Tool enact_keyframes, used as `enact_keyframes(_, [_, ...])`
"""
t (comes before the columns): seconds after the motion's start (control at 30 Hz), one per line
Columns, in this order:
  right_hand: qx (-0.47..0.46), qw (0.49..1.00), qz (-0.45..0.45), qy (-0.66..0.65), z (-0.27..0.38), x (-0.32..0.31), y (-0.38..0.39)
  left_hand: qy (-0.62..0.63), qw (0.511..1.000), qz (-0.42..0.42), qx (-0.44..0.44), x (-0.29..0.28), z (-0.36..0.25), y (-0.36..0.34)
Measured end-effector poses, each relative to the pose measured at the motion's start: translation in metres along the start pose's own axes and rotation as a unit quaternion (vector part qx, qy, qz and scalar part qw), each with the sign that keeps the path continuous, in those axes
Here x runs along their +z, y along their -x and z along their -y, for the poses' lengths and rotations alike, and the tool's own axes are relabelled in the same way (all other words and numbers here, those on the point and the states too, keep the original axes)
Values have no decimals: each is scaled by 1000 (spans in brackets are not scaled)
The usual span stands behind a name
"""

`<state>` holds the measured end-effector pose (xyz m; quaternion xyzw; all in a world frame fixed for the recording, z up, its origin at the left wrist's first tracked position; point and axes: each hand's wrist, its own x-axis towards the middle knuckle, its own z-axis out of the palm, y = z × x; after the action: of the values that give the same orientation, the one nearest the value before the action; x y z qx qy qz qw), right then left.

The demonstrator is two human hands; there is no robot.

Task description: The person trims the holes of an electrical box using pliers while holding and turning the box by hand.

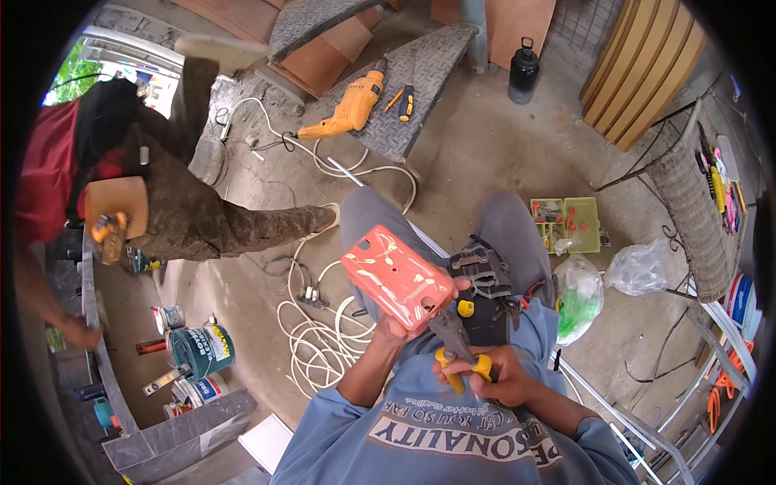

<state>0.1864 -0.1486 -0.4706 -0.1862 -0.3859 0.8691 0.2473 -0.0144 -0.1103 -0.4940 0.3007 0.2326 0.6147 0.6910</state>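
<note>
A reddish-orange plastic electrical box (394, 271) lies tilted above my lap, with pale scuffs on its face. My left hand (396, 330) grips its near end, thumb along the right edge. My right hand (503, 377) is closed around the yellow-and-black handles of a pair of pliers (453, 335). The grey jaws reach up to the box's near right corner, beside a dark opening there; whether they bite on the plastic I cannot tell. A black tool pouch (485, 283) rests on my lap just right of the box.
An orange drill (352, 105) and a screwdriver (406, 103) lie on a metal step (396, 139) ahead. White cable (323, 360) coils on the floor at left, near paint cans (202, 352). A co-worker (56, 174) is far left. A green parts case (594, 222) and plastic bags (580, 295) lie right.
</note>
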Motion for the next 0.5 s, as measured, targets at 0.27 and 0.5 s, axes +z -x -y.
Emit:
enact_keyframes(0.27, [2,1000,-1,0,-5,0,4,-20,1000,-20,-6,5,0,2])
enact_keyframes(0.5, [63,996,25,-56,-10,-2,5,11,997,59,50,-2,5,6])
